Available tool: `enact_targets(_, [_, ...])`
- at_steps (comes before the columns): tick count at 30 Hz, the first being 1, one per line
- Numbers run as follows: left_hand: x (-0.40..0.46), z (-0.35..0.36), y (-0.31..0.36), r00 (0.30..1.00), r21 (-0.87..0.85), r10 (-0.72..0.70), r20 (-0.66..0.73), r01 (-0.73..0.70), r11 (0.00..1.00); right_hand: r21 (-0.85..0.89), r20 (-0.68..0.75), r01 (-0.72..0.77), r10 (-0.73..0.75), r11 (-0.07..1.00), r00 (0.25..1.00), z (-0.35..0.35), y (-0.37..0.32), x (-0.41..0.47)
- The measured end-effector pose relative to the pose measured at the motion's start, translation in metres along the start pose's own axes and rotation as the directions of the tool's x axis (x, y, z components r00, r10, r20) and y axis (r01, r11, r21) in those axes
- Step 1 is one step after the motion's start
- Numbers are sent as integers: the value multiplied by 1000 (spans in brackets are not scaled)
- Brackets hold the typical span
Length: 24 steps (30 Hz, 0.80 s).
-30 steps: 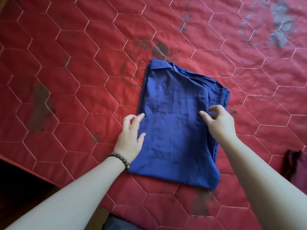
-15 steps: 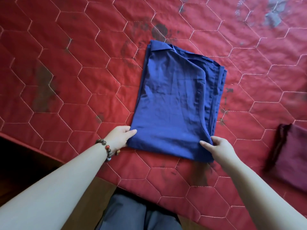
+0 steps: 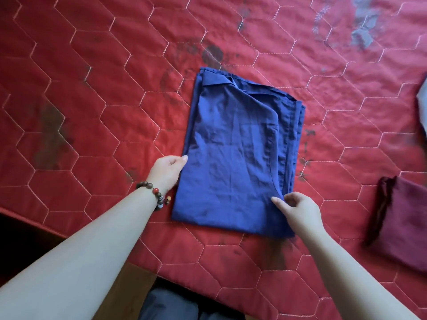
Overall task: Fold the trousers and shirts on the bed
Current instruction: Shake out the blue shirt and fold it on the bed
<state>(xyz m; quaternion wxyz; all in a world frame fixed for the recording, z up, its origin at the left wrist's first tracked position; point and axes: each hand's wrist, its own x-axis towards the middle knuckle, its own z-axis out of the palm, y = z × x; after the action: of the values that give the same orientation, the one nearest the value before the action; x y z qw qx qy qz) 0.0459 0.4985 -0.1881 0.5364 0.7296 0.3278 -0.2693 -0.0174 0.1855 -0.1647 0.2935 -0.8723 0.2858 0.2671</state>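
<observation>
Left hand (image 3: 166,172) slid up shirt (image 3: 235,158) edge | both fingers pinching | red quilt (image 3: 92,88)

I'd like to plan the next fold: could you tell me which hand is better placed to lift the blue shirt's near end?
Probably the right hand: it pinches the blue shirt near its bottom corner. The left hand grips higher up the side edge.

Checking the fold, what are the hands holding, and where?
Both hold the blue shirt: left hand at its left edge, right hand pinching its lower right edge.
</observation>
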Motion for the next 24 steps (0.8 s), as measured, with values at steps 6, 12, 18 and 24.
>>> enact_targets(6, [55, 28, 79, 975, 16, 213, -64, -212, 977, 230, -199, 79, -33, 970, 979, -4, -64, 59])
enact_targets(12, [92, 39, 124, 977, -150, 215, -4, -213, 966, 337, -276, 187, -93, 923, 957, -8, -125, 113])
enact_targets(18, [87, 44, 133, 851, 174, 494, -180, -467, 867, 195, -337, 157, -85, 968, 938, -8, -135, 121])
enact_targets(24, [67, 64, 110, 410, 748, 906, 106, -633, 199, -252, -522, 496, -549, 831, 653, 17, -143, 103])
